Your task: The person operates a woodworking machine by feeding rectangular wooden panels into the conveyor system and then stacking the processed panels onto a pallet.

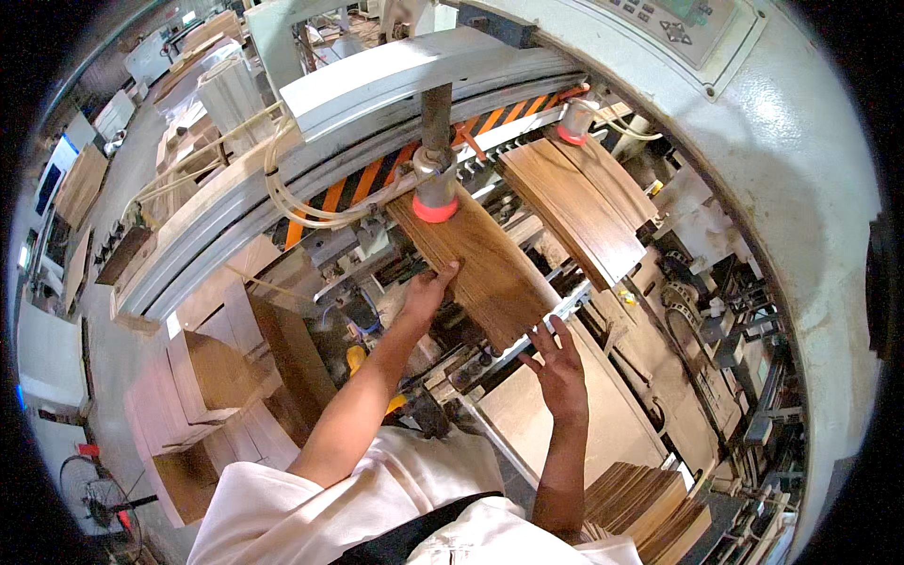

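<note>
A brown wooden board (485,268) lies slanted in the machine in front of me. A round press foot with a red rim (435,209) is over its far end; whether it presses down I cannot tell. At the board's left edge is my left hand (429,297), closed on it with the thumb on top; its other fingers are mostly hidden. My right hand (559,369) has its fingers spread at the near end, the fingertips at the board's edge by a metal rail (571,299).
To the right, two more wooden boards (574,207) lie under another red-rimmed foot (573,124). A board stack (636,508) stands at the lower right, stacked panels (226,377) at the left. A metal beam (377,85) with hoses spans the back; a control panel (683,28) is above.
</note>
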Available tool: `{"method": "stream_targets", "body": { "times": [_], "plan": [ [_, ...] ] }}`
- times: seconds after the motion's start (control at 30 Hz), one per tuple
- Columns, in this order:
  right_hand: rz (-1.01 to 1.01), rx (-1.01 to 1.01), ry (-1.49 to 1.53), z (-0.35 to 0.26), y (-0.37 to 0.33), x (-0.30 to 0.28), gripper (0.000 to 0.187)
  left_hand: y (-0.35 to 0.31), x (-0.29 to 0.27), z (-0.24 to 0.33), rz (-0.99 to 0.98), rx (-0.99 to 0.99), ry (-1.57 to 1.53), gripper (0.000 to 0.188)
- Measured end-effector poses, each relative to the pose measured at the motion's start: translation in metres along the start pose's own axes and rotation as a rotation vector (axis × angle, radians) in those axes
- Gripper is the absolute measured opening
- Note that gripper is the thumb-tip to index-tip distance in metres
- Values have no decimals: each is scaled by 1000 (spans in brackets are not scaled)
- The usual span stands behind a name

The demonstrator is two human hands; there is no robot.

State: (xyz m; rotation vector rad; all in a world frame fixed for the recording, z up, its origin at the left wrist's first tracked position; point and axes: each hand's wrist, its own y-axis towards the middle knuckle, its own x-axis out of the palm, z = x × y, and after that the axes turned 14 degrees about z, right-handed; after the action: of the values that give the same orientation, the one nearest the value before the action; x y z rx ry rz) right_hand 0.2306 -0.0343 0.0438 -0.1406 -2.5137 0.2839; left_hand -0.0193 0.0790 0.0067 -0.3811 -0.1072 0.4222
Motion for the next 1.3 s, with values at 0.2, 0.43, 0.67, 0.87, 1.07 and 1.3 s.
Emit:
{"method": "stream_targets", "body": {
  "times": [0.2, 0.43, 0.67, 0.87, 1.07, 1.3],
  "plan": [
    [69, 24, -32, -3, -1, -3, 73, 7, -7, -18, -75, 179, 0, 53],
    [215, 26, -151, -2, 3, -10, 60, -33, 7, 21, 12, -35, 37, 52],
    [400, -300, -657, -2, 56, -22, 51, -36, -15, -10, -16, 218, 129, 39],
    [323, -455, -764, 24, 119, -57, 29, -99, -27, -11, -19, 307, 699, 45],
    [320, -494, -603, 36, 125, -58, 22, -95, -42, -33, 81, 495, 558, 42],
    [359, -415, -585, 29, 116, -52, 23, -97, -41, -29, 21, 527, 519, 38]
  ]
}}
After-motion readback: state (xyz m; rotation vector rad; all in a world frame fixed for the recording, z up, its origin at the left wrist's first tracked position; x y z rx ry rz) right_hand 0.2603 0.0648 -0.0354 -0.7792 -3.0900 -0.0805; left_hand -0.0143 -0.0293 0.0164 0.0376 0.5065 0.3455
